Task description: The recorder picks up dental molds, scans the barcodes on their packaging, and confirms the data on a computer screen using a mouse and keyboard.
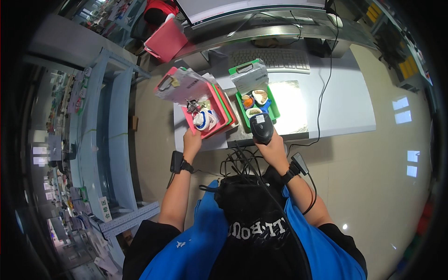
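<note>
My right hand (274, 148) is wrapped round a black barcode scanner (262, 131), held over the near end of a green tray (276, 112). In that tray lie cream dental models (260, 96), an orange piece (248, 101) and a blue piece (266, 106). A paper slip (249, 81) is clipped at its far end. My left hand (192, 143) grips the near rim of a pink tray (217, 126) at the left. White-and-blue dental models (203, 120) and a metal articulator (192, 106) sit inside it, with clipped papers (189, 87) at its far end.
More trays, one with a green rim (225, 108), are stacked under the pink one. Behind stand a keyboard (270, 59) and a monitor (252, 9). A cable (322, 100) crosses the white table (347, 100). A pink bin (166, 41) is at far left, near a blue-grey rack (116, 140).
</note>
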Tool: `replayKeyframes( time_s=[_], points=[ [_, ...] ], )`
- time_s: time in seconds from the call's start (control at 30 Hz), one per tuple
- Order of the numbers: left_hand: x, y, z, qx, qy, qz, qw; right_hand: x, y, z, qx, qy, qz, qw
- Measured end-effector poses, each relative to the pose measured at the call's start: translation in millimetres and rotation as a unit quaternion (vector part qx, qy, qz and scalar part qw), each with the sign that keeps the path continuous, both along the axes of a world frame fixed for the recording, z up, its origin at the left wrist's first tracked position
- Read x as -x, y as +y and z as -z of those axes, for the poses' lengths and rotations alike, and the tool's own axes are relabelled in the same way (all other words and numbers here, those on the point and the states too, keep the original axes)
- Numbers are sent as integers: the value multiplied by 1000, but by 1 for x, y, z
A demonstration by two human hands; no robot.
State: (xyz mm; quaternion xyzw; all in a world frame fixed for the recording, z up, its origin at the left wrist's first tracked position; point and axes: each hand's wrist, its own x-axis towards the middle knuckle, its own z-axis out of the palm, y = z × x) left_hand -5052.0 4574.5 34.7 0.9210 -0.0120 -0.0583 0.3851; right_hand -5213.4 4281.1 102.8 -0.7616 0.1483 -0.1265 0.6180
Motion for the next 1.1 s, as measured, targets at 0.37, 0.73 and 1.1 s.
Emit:
replayKeyframes(
  time_s=[0.37, 0.73, 1.1],
  points=[
    [72, 81, -62, 66, -55, -68, 994, -29, 35, 4, 23, -5, -100, 995],
    [61, 65, -50, 74, -17, -32, 997, -33, -9, 17, -18, 64, 39, 997],
    [-3, -18, 8, 26, 26, 9, 999, -74, -183, 114, 144, 215, 11, 966]
  ],
)
